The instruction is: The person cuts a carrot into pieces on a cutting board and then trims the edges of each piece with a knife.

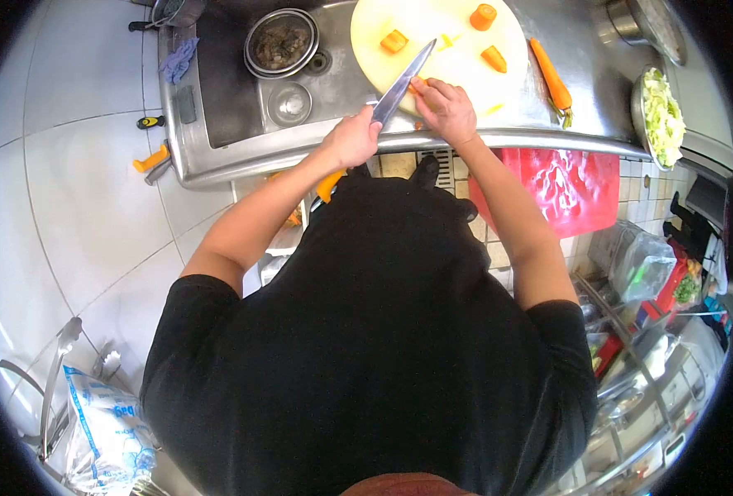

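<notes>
My left hand [354,139] is closed round the handle of a kitchen knife [399,87], its blade slanting up and right over a round, pale yellow cutting board [442,15]. Close to the blade, my right hand [447,109] pinches a small piece of carrot [418,84], mostly covered by the fingers. Farther up the board are a carrot chunk [394,41], a thick carrot stub [483,16] and a cut carrot piece [494,59], with thin orange slivers between them. A carrot [551,74] with a green stem end rests on the steel counter just right of the board.
At left is a steel sink [226,99] with a bowl of dark food [281,43] and a clear bowl [290,104]. A bowl of chopped cabbage [662,120] stands at the counter's right end. Below the counter edge is a red sheet [561,190]. Yellow-handled tools [151,159] hang at left.
</notes>
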